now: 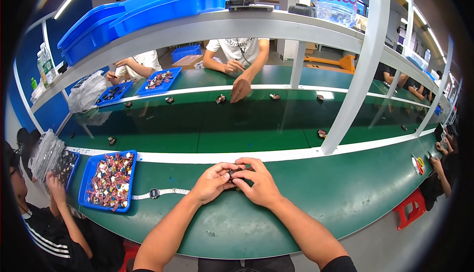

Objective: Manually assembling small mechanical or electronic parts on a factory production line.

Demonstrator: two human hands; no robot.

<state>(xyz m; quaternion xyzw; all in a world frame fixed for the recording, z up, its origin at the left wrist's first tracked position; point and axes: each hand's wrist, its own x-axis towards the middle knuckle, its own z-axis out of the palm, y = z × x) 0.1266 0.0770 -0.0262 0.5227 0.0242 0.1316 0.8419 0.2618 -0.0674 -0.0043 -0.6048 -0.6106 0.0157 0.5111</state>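
To the right of the blue tray (132,179), both forearms slant inward over the green tabletop (237,227) until the hands meet. The left hand (213,183), nearer the tray, curls with thumb and fingers pinching a small dark part (234,174); the right hand (256,182), farther from the tray, arches over with bent fingers gripping that same part, partly hiding it. A digital wristwatch (154,193) lies just right of the tray, which holds many small reddish and white pieces (111,180).

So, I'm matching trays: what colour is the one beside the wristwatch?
The plastic parts tray is blue; it shows best in the head view.
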